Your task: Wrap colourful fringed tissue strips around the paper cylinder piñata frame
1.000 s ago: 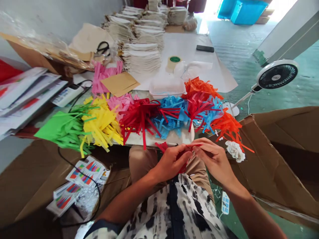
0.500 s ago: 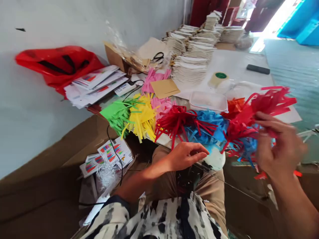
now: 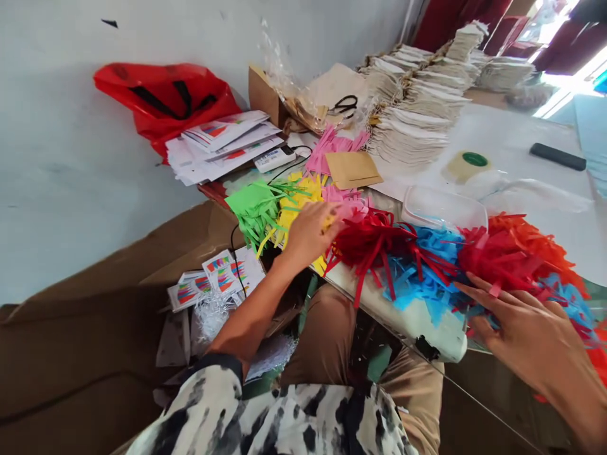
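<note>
My left hand [image 3: 308, 232] reaches onto the yellow fringed paper pile [image 3: 298, 203], fingers curled down into the strips beside the green pile [image 3: 256, 207]. My right hand [image 3: 521, 332] lies open with fingers spread at the near edge of the red fringed bunch [image 3: 493, 256], over blue fringed paper [image 3: 427, 272]. Another red bunch [image 3: 370, 240] lies between my hands, pink strips [image 3: 348, 201] behind it and orange ones [image 3: 535, 237] at the right.
A clear plastic tub [image 3: 443, 205], tape roll [image 3: 467, 165], black remote [image 3: 557, 156], scissors [image 3: 345, 104], brown envelope [image 3: 353, 169] and stacks of folded cloth [image 3: 417, 120] sit farther back. A red bag [image 3: 164, 95] and printed sheets [image 3: 227, 142] lie left; cardboard [image 3: 95, 328] and colour cards [image 3: 213, 278] below.
The view swung left. My right hand set the red bunch down on the pile and opened. My left hand moved from my lap up to the yellow strips.
</note>
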Demonstrator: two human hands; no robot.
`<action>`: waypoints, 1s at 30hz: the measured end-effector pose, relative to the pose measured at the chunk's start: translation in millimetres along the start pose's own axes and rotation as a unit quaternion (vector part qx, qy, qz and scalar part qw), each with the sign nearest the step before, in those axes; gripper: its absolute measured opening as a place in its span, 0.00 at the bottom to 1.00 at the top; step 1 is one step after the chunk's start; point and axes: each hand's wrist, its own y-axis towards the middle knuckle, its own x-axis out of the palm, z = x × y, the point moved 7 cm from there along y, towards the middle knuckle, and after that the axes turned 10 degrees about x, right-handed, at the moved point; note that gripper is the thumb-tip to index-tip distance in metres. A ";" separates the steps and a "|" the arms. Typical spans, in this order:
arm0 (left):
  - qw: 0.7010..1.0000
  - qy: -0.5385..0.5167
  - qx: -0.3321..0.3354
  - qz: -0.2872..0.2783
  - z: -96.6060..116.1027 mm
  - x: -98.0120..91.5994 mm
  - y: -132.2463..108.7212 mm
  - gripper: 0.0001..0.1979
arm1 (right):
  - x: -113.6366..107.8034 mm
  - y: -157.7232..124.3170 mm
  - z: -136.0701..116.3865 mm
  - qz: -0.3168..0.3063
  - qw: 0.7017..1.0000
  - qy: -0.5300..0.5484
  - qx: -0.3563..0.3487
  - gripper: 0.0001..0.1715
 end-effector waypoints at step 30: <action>0.999 0.042 0.000 0.006 -45.4 12.3 -14.2 0.19 | -32.1 88.5 -128.9 0.037 0.998 -0.041 0.002 0.15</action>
